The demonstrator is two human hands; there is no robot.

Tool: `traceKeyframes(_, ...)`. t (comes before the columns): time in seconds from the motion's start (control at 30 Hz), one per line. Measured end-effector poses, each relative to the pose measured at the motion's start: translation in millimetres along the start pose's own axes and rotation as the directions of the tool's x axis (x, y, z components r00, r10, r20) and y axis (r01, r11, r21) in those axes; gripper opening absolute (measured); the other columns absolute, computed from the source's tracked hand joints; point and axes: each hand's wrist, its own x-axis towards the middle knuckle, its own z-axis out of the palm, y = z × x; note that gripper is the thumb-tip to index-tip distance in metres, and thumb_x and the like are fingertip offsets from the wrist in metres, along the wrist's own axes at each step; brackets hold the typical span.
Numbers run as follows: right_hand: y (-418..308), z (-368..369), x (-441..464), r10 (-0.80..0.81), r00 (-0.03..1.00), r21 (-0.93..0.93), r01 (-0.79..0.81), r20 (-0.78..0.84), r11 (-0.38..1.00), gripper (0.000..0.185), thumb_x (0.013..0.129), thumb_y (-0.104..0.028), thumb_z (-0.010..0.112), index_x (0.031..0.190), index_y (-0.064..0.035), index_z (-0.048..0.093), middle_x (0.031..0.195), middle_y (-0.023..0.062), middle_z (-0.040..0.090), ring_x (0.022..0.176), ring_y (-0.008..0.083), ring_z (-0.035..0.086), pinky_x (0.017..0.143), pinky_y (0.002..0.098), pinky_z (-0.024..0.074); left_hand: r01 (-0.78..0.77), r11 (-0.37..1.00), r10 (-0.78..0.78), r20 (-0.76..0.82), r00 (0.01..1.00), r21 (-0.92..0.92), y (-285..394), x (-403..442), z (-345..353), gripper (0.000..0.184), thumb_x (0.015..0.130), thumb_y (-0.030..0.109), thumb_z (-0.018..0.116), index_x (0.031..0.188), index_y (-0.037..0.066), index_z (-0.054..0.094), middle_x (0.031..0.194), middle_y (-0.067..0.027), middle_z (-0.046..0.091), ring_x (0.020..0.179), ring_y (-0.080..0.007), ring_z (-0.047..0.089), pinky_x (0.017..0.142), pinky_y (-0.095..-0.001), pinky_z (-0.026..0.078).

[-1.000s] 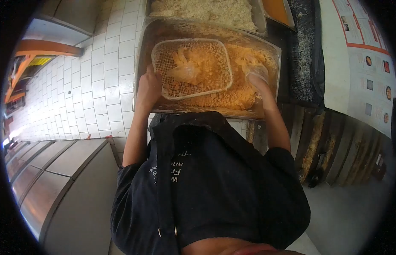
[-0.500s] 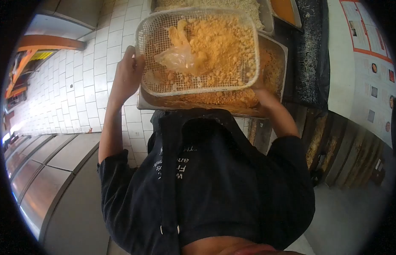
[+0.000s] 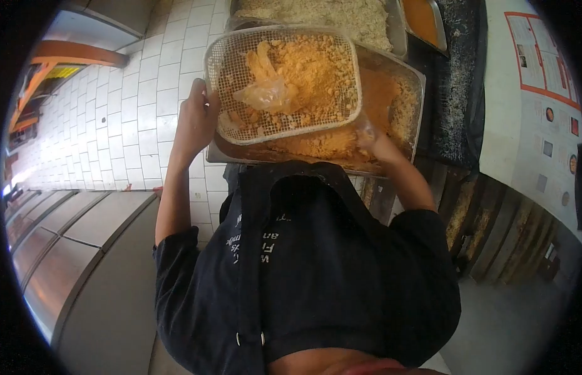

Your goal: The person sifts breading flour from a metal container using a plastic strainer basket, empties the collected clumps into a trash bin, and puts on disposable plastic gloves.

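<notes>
My left hand grips the left rim of a white plastic mesh basket. Lumpy orange breading crumbs lie in the basket, along with a clear plastic glove or bag dusted with them. Under the basket is a metal tray with fine orange crumbs in it. My right hand is by the basket's lower right corner, over the tray. It is smeared by motion and its fingers are partly hidden, so I cannot tell whether it touches the rim.
Behind the basket stands a tray of pale crumbs, and a smaller pan of orange liquid is at its right. A dark crumb-covered surface runs along the right. White tiled floor and metal cabinets are at the left.
The basket's right end has shifted left and its far edge has come nearer me, uncovering more of the tray. My right hand has moved slightly left and down.
</notes>
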Motion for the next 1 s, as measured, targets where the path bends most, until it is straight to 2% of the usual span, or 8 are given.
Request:
traceKeyframes(0.17, 14, -32, -41, 0.056, 0.975, 0.049, -0.046, -0.215, 0.998, 0.041, 0.095, -0.03, 0.045, 0.125, -0.0034, 0.042, 0.116, 0.0124, 0.045, 0.102, 0.0246, 0.047, 0.087, 0.0389, 0.0356, 0.091, 0.996, -0.091, -0.001, 0.996, -0.008, -5, 4, 7, 0.02, 0.089, 0.003, 0.049, 0.108, -0.002, 0.048, 0.078, -0.025, 0.063, 0.071, -0.042, 0.063, 0.064, -0.0465, 0.05)
traceKeyframes(0.2, 12, -32, -40, 0.045, 0.97, 0.03, -0.039, -0.239, 0.999, 0.04, 0.095, -0.03, 0.045, 0.125, -0.0033, 0.042, 0.115, 0.0124, 0.045, 0.101, 0.0245, 0.047, 0.086, 0.0389, 0.0358, -0.301, 0.899, 0.282, 0.105, 0.954, 0.317, -33, 6, 12, 0.022, 0.086, 0.002, 0.051, 0.107, -0.004, 0.056, 0.089, -0.0245, 0.065, 0.077, -0.0372, 0.064, 0.069, -0.0406, 0.053)
traceKeyframes(0.23, 7, -29, -33, 0.028, 0.967, 0.017, -0.025, -0.254, 1.0, 0.04, 0.095, -0.03, 0.045, 0.124, -0.0033, 0.043, 0.114, 0.0124, 0.045, 0.1, 0.0245, 0.047, 0.085, 0.039, 0.036, -0.289, 0.886, 0.206, 0.252, 0.946, 0.362, -42, 5, 16, 0.028, 0.077, 0.0, 0.054, 0.104, -0.002, 0.062, 0.097, -0.0247, 0.063, 0.092, -0.0395, 0.06, 0.086, -0.0442, 0.048)
traceKeyframes(0.27, 0, -23, -22, -0.001, 0.967, -0.001, 0.0, -0.254, 1.0, 0.04, 0.095, -0.03, 0.045, 0.124, -0.0032, 0.043, 0.114, 0.0124, 0.046, 0.1, 0.0244, 0.047, 0.085, 0.039, 0.0362, -0.243, 0.932, 0.197, 0.189, 0.962, 0.269, -55, 4, 26, 0.028, 0.073, 0.005, 0.06, 0.1, -0.001, 0.064, 0.097, -0.0247, 0.063, 0.099, -0.038, 0.057, 0.094, -0.0458, 0.042)
traceKeyframes(0.33, -12, -10, 5, -0.045, 0.971, -0.036, 0.038, -0.236, 0.999, 0.039, 0.095, -0.03, 0.045, 0.122, -0.003, 0.044, 0.112, 0.0123, 0.046, 0.098, 0.0242, 0.048, 0.084, 0.039, 0.0366, -0.184, 0.892, 0.04, 0.334, 0.942, 0.413, 4, 9, 8, 0.023, 0.069, 0.009, 0.065, 0.09, -0.002, 0.064, 0.086, -0.0242, 0.063, 0.081, -0.0426, 0.059, 0.074, -0.047, 0.049)
traceKeyframes(0.4, -34, 5, 37, -0.091, 0.977, -0.087, 0.075, -0.192, 0.993, 0.038, 0.095, -0.031, 0.045, 0.121, -0.0029, 0.044, 0.11, 0.0122, 0.047, 0.096, 0.0241, 0.048, 0.082, 0.0391, 0.037, -0.036, 0.984, 0.032, 0.024, 0.999, 0.175, -16, 12, 39, 0.043, 0.079, 0.013, 0.062, 0.113, -0.006, 0.042, 0.069, -0.0266, 0.059, 0.076, -0.0426, 0.062, 0.066, -0.0492, 0.048)
traceKeyframes(0.47, -42, 13, 59, -0.103, 0.982, -0.142, 0.081, -0.159, 0.987, 0.038, 0.095, -0.031, 0.045, 0.12, -0.0027, 0.045, 0.108, 0.0122, 0.047, 0.094, 0.0239, 0.048, 0.081, 0.0392, 0.0374, 0.067, 0.991, -0.083, 0.14, 0.987, 0.114, -6, 20, 39, 0.044, 0.084, 0.014, 0.058, 0.117, -0.006, 0.036, 0.071, -0.0277, 0.06, 0.074, -0.0439, 0.061, 0.064, -0.0503, 0.048)
traceKeyframes(1.0, -68, 21, 95, -0.133, 0.97, -0.19, 0.095, -0.203, 0.977, 0.036, 0.095, -0.033, 0.044, 0.11, -0.0016, 0.05, 0.093, 0.0117, 0.051, 0.081, 0.0227, 0.051, 0.07, 0.0396, 0.0405, -0.189, 0.982, 0.189, 0.021, 0.982, -0.002, -12, 21, 53, 0.03, 0.088, 0.017, 0.052, 0.108, -0.005, 0.042, 0.074, -0.0273, 0.061, 0.074, -0.0447, 0.061, 0.063, -0.0488, 0.048)
